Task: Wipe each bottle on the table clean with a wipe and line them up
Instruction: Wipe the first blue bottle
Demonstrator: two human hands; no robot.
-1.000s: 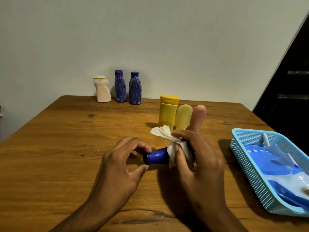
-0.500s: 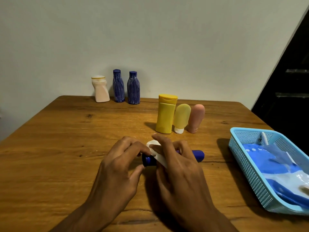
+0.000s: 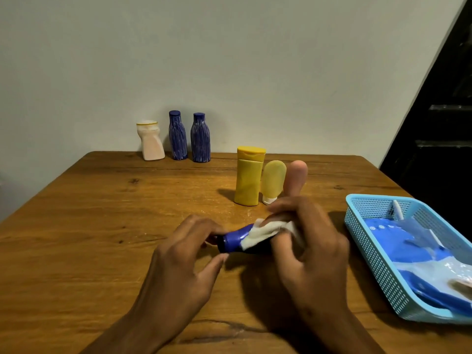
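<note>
A small dark blue bottle lies on its side just above the wooden table. My left hand pinches its left end between thumb and fingers. My right hand wraps a white wipe around the bottle's body, hiding most of it. A yellow bottle, a pale yellow tube and a pink tube stand together behind my hands. A cream bottle and two blue striped bottles stand in a row at the table's back edge.
A light blue plastic basket sits at the right edge of the table, holding a blue and white wipe packet. A pale wall runs behind the table, with a dark opening at the right.
My right hand has slid the wipe rightward along the blue bottle, uncovering more of its left end. My left hand keeps its pinch on that end.
</note>
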